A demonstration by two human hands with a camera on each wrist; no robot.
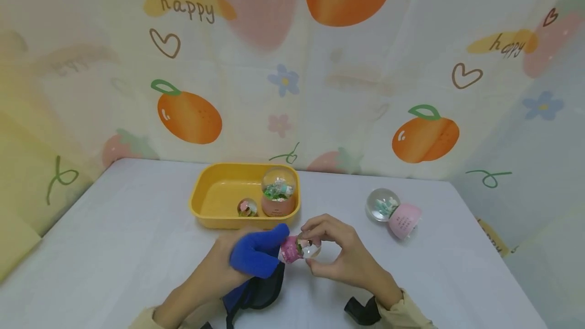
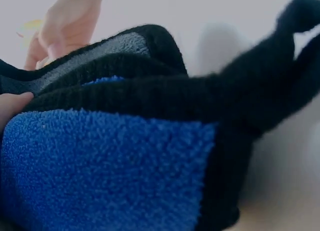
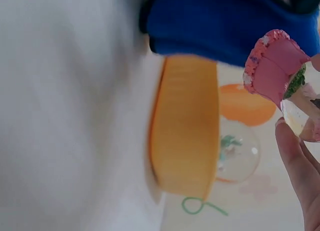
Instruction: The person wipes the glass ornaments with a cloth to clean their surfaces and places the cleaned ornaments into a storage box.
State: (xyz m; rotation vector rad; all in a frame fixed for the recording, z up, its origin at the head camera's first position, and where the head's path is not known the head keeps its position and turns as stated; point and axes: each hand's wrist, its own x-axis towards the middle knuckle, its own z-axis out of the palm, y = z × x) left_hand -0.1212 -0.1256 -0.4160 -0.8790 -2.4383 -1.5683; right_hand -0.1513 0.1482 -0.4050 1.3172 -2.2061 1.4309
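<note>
Between the two hands is a small snow globe (image 1: pixel 291 249) with a pink base, lying on its side in the air. My right hand (image 1: pixel 343 253) pinches its clear ball between thumb and fingers. My left hand (image 1: pixel 224 258) grips a blue cloth (image 1: pixel 256 255) with black edging, which covers its fingers and meets the pink base. The cloth's dark end hangs below that hand. In the right wrist view the base (image 3: pixel 277 66) shows a bumpy pink rim close to the cloth. The left wrist view has mostly cloth (image 2: pixel 110 166), hiding the globe.
A yellow tray (image 1: pixel 215 222) stands just beyond the hands. Inside it, at the right, are a larger snow globe (image 1: pixel 279 206) and a small one (image 1: pixel 247 208). Another pink-based snow globe (image 1: pixel 404 221) lies on its side on the white table (image 1: pixel 457 268) at the right.
</note>
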